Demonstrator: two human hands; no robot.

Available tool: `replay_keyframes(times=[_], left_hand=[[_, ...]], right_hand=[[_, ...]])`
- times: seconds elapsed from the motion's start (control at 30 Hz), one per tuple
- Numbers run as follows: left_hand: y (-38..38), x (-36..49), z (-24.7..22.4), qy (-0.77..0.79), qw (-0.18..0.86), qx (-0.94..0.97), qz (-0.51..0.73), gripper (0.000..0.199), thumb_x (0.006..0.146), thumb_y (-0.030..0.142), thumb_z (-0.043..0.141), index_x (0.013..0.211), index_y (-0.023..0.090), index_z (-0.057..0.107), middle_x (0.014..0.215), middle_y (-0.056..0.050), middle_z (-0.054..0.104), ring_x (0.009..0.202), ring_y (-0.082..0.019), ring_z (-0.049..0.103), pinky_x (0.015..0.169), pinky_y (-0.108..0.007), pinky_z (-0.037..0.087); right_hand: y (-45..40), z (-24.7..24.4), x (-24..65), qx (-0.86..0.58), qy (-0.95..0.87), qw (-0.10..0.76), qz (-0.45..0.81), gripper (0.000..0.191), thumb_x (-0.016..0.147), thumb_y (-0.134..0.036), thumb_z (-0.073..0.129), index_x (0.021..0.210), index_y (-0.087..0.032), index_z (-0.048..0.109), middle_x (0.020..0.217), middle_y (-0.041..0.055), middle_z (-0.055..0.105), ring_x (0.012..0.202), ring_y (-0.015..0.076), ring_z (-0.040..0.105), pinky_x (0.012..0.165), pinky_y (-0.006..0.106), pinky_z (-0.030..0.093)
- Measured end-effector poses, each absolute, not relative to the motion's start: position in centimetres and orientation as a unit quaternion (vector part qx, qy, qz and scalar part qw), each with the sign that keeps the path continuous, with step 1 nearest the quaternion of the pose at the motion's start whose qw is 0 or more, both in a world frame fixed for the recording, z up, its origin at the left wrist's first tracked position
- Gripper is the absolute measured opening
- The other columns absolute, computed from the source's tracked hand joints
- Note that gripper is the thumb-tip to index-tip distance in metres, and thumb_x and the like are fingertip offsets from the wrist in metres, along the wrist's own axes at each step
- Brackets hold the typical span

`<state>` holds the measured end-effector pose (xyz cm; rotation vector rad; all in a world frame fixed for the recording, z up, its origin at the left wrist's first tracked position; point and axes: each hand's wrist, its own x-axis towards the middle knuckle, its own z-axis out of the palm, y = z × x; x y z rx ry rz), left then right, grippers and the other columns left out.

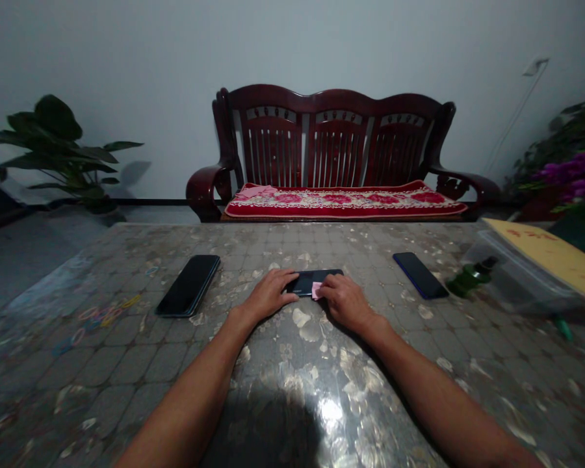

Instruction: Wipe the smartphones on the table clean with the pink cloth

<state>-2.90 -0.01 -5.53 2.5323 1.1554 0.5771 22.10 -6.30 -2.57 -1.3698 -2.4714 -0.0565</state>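
A dark phone (305, 283) lies sideways on the patterned table cover (273, 377), between my two hands. My left hand (270, 296) grips its left end, fingers over the far edge and thumb at the near edge. My right hand (342, 296) is closed on a small pink cloth (316, 290), which rests against the phone's right part. The fingers of my right hand hide part of the phone's right end. Another dark phone (189, 286) lies to the left of my hands, and a blue-edged phone (420, 275) lies to the right.
Colourful rubber bands (110, 312) lie at the left. A green bottle (472, 276) stands at the right beside a clear plastic box (521, 276) topped by a yellow board (550, 253). Beyond the table is a wooden bench (338, 101).
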Motion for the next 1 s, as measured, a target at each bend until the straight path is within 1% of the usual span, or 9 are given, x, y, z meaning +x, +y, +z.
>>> replay_keyframes(times=[0.07,0.2,0.33,0.43,0.57,0.67,0.9,1.0], left_hand=[[-0.1,-2.9,-5.4,0.402,0.152,0.88,0.201,0.055,0.085,0.034,0.08,0.136,0.021,0.064,0.144,-0.013,0.062,0.132,-0.031,0.058,0.114,-0.047,0.043],[-0.2,-2.8,-5.0,0.408,0.153,0.88,0.19,0.056,0.085,0.033,0.08,0.136,0.02,0.064,0.145,-0.013,0.062,0.133,-0.03,0.057,0.115,-0.047,0.043],[-0.2,-2.8,-5.0,0.413,0.154,0.879,0.182,0.056,0.085,0.033,0.08,0.136,0.02,0.064,0.146,-0.014,0.061,0.133,-0.03,0.057,0.116,-0.047,0.041],[-0.1,-2.7,-5.1,0.411,0.155,0.88,0.183,0.055,0.084,0.035,0.08,0.135,0.02,0.064,0.146,-0.013,0.061,0.133,-0.03,0.057,0.116,-0.047,0.041],[-0.2,-2.7,-5.0,0.41,0.157,0.878,0.189,0.055,0.084,0.034,0.08,0.135,0.022,0.065,0.145,-0.013,0.062,0.133,-0.031,0.057,0.116,-0.048,0.041],[-0.2,-2.8,-4.9,0.412,0.157,0.878,0.188,0.055,0.084,0.034,0.08,0.135,0.022,0.065,0.145,-0.012,0.061,0.134,-0.03,0.056,0.117,-0.047,0.041],[-0.1,-2.8,-5.1,0.409,0.161,0.878,0.191,0.057,0.083,0.035,0.081,0.135,0.021,0.065,0.144,-0.013,0.062,0.132,-0.031,0.057,0.116,-0.047,0.042],[-0.1,-2.8,-5.1,0.412,0.158,0.877,0.19,0.057,0.082,0.035,0.083,0.134,0.021,0.065,0.144,-0.013,0.063,0.133,-0.031,0.057,0.116,-0.047,0.042]], right_hand=[[-6.3,-2.5,22.4,-0.487,-0.859,0.157,-0.019,0.025,0.088,-0.011,0.055,0.094,-0.021,0.077,0.095,0.0077,0.068,0.089,0.0208,0.055,0.078,0.032,0.036],[-6.0,-2.3,24.6,-0.553,-0.818,0.153,-0.033,0.025,0.083,-0.009,0.056,0.09,-0.02,0.077,0.093,0.0079,0.069,0.087,0.0207,0.057,0.077,0.031,0.037],[-5.7,-2.3,26.1,-0.607,-0.778,0.157,-0.042,0.025,0.085,-0.009,0.055,0.089,-0.02,0.078,0.093,0.0085,0.069,0.086,0.0208,0.058,0.077,0.03,0.037],[-5.5,-2.4,25.2,-0.603,-0.78,0.16,-0.04,0.027,0.086,-0.008,0.054,0.091,-0.02,0.078,0.094,0.0088,0.069,0.088,0.0212,0.058,0.078,0.03,0.038],[-5.5,-2.4,23.0,-0.544,-0.825,0.153,-0.02,0.031,0.088,-0.007,0.052,0.098,-0.02,0.078,0.1,0.0082,0.07,0.092,0.0214,0.058,0.082,0.03,0.038],[-5.3,-2.2,22.4,-0.536,-0.832,0.144,-0.012,0.031,0.089,-0.007,0.053,0.101,-0.021,0.078,0.103,0.0081,0.07,0.093,0.0217,0.058,0.082,0.031,0.038],[-4.7,-1.4,24.8,-0.628,-0.765,0.141,-0.019,0.026,0.089,-0.01,0.054,0.089,-0.019,0.078,0.094,0.0094,0.069,0.09,0.022,0.06,0.079,0.031,0.039],[-4.9,-1.5,24.4,-0.623,-0.769,0.142,-0.018,0.027,0.088,-0.008,0.053,0.09,-0.019,0.078,0.095,0.0098,0.069,0.091,0.0217,0.06,0.079,0.03,0.04]])
